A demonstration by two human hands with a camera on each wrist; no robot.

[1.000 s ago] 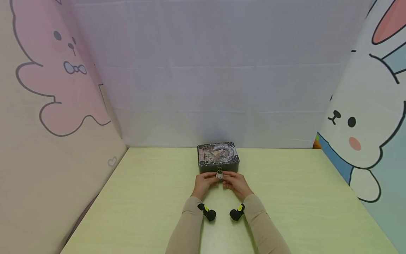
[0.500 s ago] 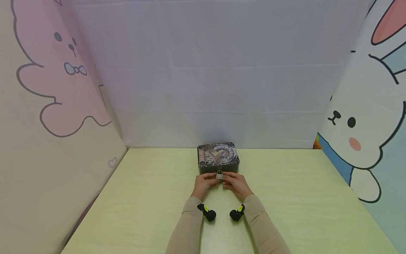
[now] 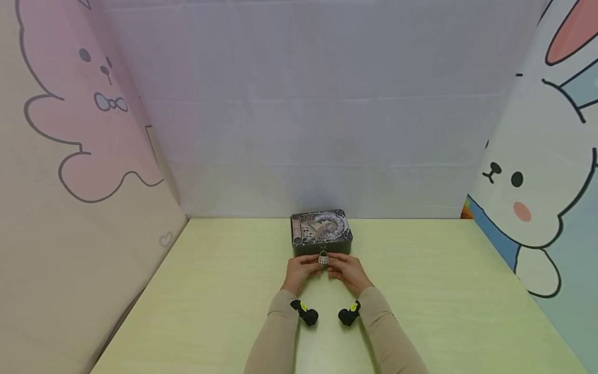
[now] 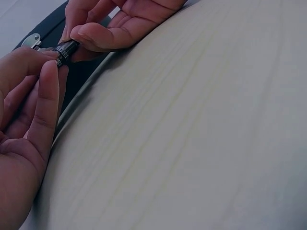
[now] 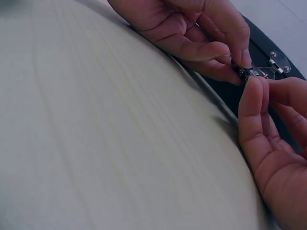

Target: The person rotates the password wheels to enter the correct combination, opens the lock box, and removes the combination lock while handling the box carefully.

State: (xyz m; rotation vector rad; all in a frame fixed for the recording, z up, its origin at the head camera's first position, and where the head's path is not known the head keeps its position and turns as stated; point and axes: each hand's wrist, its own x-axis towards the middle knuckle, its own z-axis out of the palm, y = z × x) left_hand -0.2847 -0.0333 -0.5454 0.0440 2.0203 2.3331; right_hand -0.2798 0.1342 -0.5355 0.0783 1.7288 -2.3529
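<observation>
A dark tin box (image 3: 322, 227) with an ornate printed lid stands shut at the back of the table. At its front hangs a small combination padlock (image 3: 323, 258) with a silvery shackle, by a metal hasp (image 5: 279, 63). From the left, my left hand (image 3: 298, 273) pinches the padlock between thumb and fingers. My right hand (image 3: 349, 272) pinches it from the other side. Close up in the left wrist view, the padlock's black number dials (image 4: 66, 51) show between the fingertips of both hands. The fingers cover much of the lock body.
The pale yellow-green table (image 3: 224, 291) stretches out around the box. A white back wall (image 3: 322, 114) rises just behind it. Cartoon-printed panels (image 3: 532, 208) stand along both sides. Black wrist devices (image 3: 308, 315) are worn on both forearms.
Both hands stay at the padlock with hardly any visible movement. The box has not moved; the head view shifts only very slightly.
</observation>
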